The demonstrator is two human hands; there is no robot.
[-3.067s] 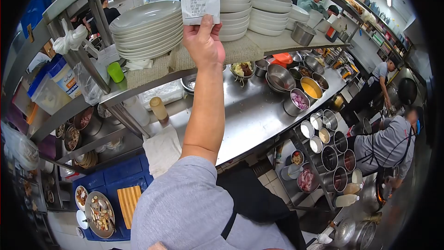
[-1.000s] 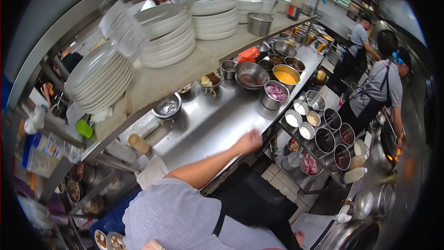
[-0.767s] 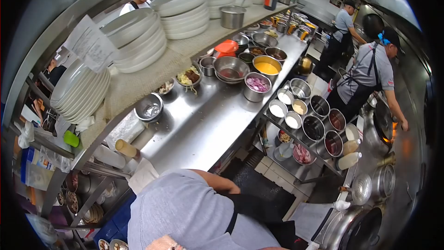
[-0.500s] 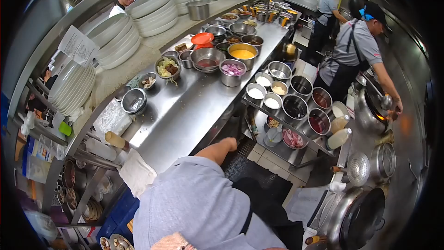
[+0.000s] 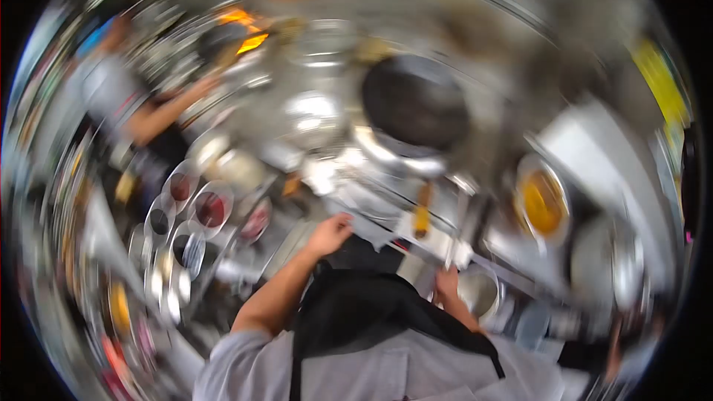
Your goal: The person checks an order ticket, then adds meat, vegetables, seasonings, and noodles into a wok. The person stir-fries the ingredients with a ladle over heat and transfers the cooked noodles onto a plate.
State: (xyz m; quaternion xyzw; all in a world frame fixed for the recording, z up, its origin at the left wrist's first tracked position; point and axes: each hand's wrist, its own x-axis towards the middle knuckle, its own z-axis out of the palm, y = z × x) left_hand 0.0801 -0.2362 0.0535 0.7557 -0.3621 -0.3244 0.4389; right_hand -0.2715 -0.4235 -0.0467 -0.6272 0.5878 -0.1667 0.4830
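Observation:
Motion blur smears most of the view. My left hand [image 5: 330, 235] is out in front of my black apron, beside the edge of a grey cloth [image 5: 368, 229]; whether it touches the cloth I cannot tell. To the right, my right hand [image 5: 447, 286] is low, at the front edge of the stove, just below a pale, narrow upright shape that I cannot make out. Its fingers are too smeared to read. Ahead of both hands sits a dark wok [image 5: 414, 104] on the stove. A yellow handle [image 5: 422, 212] lies between the wok and my right hand.
At the left, a person [image 5: 122, 93] in a grey shirt works a pan over orange flames [image 5: 249, 30]. Several metal containers, one with red contents [image 5: 211, 209], stand on a cart at the left. A bowl with orange-yellow contents [image 5: 542, 200] is on the right.
My view has swung right, from the prep counter to the stove. Both my hands now show in front of me; earlier only one forearm and hand reached out. Flames have flared by the other person.

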